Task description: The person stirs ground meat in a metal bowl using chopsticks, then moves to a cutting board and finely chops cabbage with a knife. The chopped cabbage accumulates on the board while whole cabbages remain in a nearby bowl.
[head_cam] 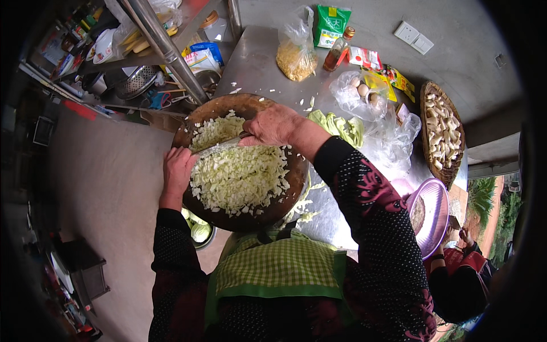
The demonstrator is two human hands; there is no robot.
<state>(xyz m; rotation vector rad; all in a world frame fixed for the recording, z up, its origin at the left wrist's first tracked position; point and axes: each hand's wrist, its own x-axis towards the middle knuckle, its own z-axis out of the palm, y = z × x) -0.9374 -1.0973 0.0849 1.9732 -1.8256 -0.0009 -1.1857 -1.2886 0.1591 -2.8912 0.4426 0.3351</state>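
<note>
Before me is a round wooden chopping block (273,216) heaped with finely chopped cabbage (239,179). My right hand (271,126) grips the handle of a cleaver (219,147), whose blade lies across the cabbage. At the blade's far end, my left hand (177,166) has its fingers on the metal near the block's left edge. The blade's lower edge is hidden in the chopped pieces. Large cabbage leaves (337,126) lie on the steel table just right of the block.
Beyond the block stand a knotted bag of yellowish food (297,62), a bottle (339,49) and bagged eggs (362,89). A woven basket of cut pieces (444,128) and a purple basin (433,218) are rightward. A co-worker (459,273) holds a blade there. A metal rack (169,53) rises left.
</note>
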